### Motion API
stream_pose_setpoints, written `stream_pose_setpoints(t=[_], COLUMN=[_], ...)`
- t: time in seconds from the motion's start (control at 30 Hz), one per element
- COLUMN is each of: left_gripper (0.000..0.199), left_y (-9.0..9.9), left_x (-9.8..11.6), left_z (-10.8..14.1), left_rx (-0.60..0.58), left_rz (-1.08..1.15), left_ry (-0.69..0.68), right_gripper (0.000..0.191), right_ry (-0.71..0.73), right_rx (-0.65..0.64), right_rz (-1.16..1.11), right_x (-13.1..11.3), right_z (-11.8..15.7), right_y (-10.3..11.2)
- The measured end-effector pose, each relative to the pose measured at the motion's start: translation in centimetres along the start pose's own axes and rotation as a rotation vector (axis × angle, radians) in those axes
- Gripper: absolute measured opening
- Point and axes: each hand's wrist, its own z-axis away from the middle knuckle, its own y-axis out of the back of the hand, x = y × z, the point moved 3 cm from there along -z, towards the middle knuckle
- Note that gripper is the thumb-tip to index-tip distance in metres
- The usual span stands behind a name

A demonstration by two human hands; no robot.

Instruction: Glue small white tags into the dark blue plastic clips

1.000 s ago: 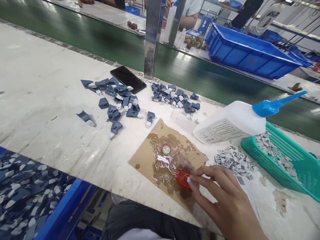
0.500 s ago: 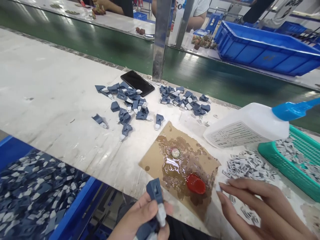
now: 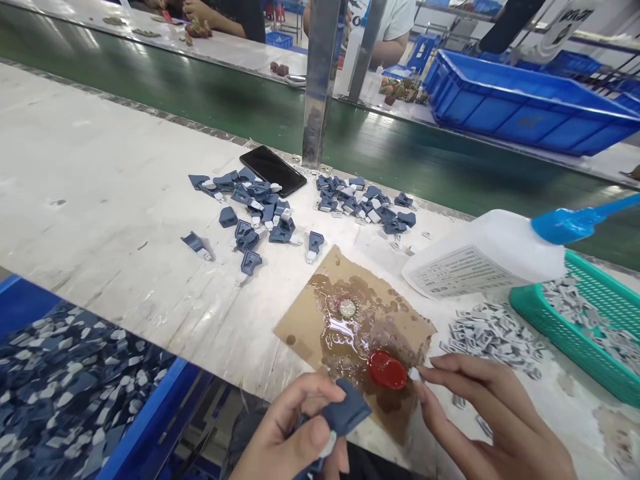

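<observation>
Blue plastic part: held at the near table edge in the left hand, with thumb and fingers closed around its lower end and the wide end pointing toward the red cap. It looks small, light and rigid, a moulded piece with smooth faces; grip is best taken on the narrow stem, keeping the wide end free. Wet glue nearby would likely make the surface slippery.

The right hand rests with fingers pinched on a tiny grey insert, just beside the red cap. The insert is very light and easily dropped; a fingertip pinch suits it.

Count, working outward:
- One cardboard sheet, wet with brown glue.
- One red cap and one small round disc on it.
- One glue bottle, lying on its side.
- One green basket of grey inserts, plus a loose heap; too many to count.
- Two piles of blue parts, roughly twenty each, though overlap prevents an exact figure.
- One phone.
- One blue bin of parts at the left.
</observation>
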Motion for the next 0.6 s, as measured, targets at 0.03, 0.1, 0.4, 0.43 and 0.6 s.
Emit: stream_pose_setpoints(t=[0.03, 0.1, 0.4, 0.43, 0.6], left_gripper=[0.035, 0.051, 0.037, 0.039, 0.029], left_y=[0.0, 0.0, 1.4, 1.5, 1.1], left_x=[0.1, 0.2, -0.4, -0.4, -0.6], left_z=[0.1, 0.3, 0.0, -0.1, -0.4], left_rx=[-0.008, -0.003, -0.018, -0.025, 0.013], left_rz=[0.019, 0.043, -0.047, -0.043, 0.018], left_ry=[0.008, 0.015, -0.08, -0.091, 0.011], right_gripper=[0.006, 0.006, 0.01, 0.009, 0.011], right_ry=[0.01, 0.039, 0.098, 0.096, 0.058], right_rx=[-0.016, -0.051, -0.08, -0.075, -0.012], right_rz=[-0.004, -0.005, 0.0, 0.002, 0.044], right_x=[0.0, 0.0, -0.5, -0.6, -1.0], right_z=[-0.1, -0.1, -0.4, -0.4, -0.3], right_y=[-0.2, -0.5, -0.6, -0.2, 1.0])
